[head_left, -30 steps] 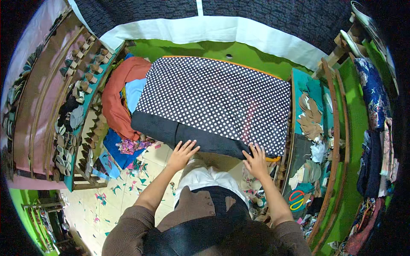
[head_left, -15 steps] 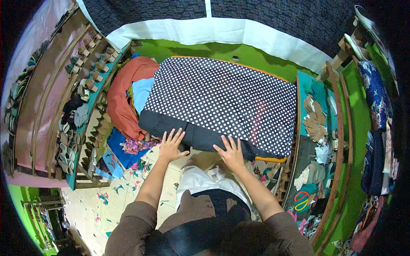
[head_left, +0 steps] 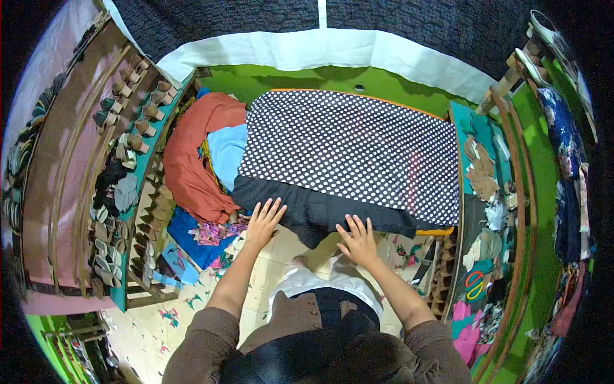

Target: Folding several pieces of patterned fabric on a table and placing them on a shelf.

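Observation:
A black cloth with white polka dots is spread over the table in front of me. Along its near side runs a plain black cloth, whose lower edge dips in a point between my hands. My left hand lies open on the left part of the black cloth, fingers spread. Further right, my right hand also has its fingers apart, with the fingertips at the black cloth's near edge. Neither hand grips anything.
Rust-coloured cloth and light blue cloth lie at the table's left end. Shoes fill a rack on the left. Scissors with red and yellow handles lie among scraps on the right bench. Scraps litter the tiled floor.
The black cloth's near edge now sags toward me between my hands, where it was straighter before. Both hands stay spread near that edge. The whole view has shifted slightly.

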The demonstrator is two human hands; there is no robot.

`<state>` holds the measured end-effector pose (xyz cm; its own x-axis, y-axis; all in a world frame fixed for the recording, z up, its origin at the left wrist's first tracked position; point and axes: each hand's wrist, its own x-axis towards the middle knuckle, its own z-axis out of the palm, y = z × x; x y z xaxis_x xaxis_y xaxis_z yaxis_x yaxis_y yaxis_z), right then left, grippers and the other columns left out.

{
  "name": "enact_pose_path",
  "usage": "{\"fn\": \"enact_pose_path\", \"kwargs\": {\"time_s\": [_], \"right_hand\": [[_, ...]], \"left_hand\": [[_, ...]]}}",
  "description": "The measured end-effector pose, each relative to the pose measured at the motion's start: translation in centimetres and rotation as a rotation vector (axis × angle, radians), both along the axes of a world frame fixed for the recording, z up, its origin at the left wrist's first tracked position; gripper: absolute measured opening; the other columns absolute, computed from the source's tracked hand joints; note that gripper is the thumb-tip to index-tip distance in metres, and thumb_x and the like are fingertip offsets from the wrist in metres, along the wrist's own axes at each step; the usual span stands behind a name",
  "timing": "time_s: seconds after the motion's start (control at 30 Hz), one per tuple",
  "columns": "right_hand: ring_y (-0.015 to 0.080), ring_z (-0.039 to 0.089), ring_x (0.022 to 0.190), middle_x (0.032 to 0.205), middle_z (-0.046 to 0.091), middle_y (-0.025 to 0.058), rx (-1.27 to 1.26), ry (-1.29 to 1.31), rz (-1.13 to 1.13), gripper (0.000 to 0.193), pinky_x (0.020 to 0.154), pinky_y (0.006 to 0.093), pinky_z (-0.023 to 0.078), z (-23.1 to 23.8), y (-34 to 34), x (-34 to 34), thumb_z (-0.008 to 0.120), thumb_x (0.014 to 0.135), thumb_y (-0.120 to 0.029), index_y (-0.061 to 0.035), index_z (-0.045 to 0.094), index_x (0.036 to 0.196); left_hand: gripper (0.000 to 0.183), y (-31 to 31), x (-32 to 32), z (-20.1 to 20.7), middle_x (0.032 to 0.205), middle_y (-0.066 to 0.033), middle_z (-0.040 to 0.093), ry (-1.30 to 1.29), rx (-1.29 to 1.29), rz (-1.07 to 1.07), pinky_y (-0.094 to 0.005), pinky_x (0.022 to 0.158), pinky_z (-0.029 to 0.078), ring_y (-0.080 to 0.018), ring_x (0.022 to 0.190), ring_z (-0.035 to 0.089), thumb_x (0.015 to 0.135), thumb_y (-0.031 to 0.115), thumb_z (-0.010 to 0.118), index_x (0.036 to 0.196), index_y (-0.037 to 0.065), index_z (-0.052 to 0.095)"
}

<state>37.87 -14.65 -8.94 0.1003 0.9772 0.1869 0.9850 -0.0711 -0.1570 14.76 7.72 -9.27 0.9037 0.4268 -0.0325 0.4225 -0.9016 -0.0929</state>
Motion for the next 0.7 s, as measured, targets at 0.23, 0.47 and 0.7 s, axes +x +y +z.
{"fn": "enact_pose_path", "kwargs": {"time_s": [0.23,0.47,0.7], "right_hand": [[0.0306,0.027,0.130,0.142,0.028,0.0140,-0.068,-0.013,-0.075,0.076,0.103,0.0585,0.022,0.2,6.0,-5.7,0.073,0.068,-0.036,-0.0277,0.038,0.135],[0.0307,0.028,0.132,0.145,0.023,0.0159,-0.101,-0.182,-0.208,0.078,0.103,0.0601,0.021,-1.9,5.6,-7.1,0.071,0.069,-0.023,-0.0330,0.033,0.137],[0.0273,0.038,0.126,0.139,0.038,0.0112,-0.082,-0.193,-0.417,0.061,0.103,0.0515,0.027,-1.1,6.2,-6.1,0.054,0.078,-0.009,-0.0224,0.040,0.135]], "left_hand": [[0.059,4.7,-1.0,-1.0,0.142,-0.0043,0.036,-0.158,0.069,-0.242,-0.0440,0.103,0.031,-0.0250,0.125,0.039,0.080,0.015,0.053,0.136,0.028,0.038],[0.041,7.3,-2.9,0.6,0.133,-0.0030,0.048,-0.234,-0.149,-0.330,-0.0392,0.101,0.036,-0.0216,0.120,0.047,0.083,0.013,0.046,0.124,0.012,0.048],[0.042,11.4,-2.5,4.7,0.115,-0.0064,0.058,-0.492,-0.176,-0.214,-0.0397,0.096,0.037,-0.0240,0.108,0.052,0.072,0.001,0.054,0.113,0.007,0.054]]}}
